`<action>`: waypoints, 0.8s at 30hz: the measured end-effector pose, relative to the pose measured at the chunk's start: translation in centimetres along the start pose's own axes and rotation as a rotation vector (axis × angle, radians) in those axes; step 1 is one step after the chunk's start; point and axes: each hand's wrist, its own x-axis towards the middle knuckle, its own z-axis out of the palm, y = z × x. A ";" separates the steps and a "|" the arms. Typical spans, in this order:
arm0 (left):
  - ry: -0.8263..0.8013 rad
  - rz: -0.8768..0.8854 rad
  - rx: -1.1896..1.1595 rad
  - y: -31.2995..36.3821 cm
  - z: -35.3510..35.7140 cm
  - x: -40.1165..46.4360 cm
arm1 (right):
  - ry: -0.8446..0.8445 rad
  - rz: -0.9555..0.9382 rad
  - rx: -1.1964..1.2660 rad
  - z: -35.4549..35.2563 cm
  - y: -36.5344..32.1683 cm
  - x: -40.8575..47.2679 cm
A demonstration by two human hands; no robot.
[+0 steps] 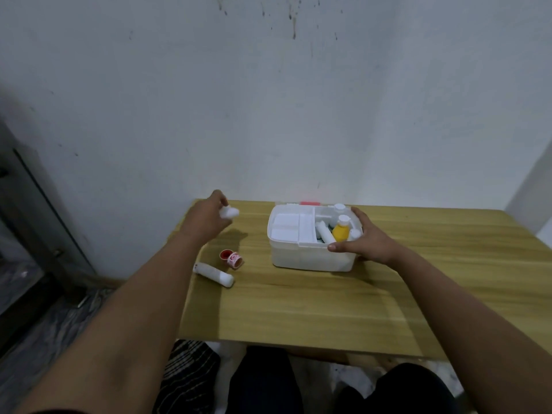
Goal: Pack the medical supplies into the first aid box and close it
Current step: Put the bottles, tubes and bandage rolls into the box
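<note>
The left hand (209,216) is gripping one small white bottle (230,212), its long axis pointing right toward the open first aid box (310,258), which is lying to its right. Two supplies are waiting on the table (298,309): one white tube (213,274), one red-capped jar (231,257). The right hand (363,242), nearer, is clasping the box's right rim, beside one yellow bottle (341,230).
</note>
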 end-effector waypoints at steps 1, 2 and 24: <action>0.000 0.035 -0.036 1.4 0.0 0.3 | -0.002 0.003 0.008 0.0 0.1 0.0; -0.008 0.072 -0.064 2.8 0.2 0.7 | -0.004 0.009 0.020 0.0 0.2 0.1; -0.246 0.231 -0.055 10.0 5.2 1.4 | 0.045 0.007 0.075 0.7 1.3 -0.2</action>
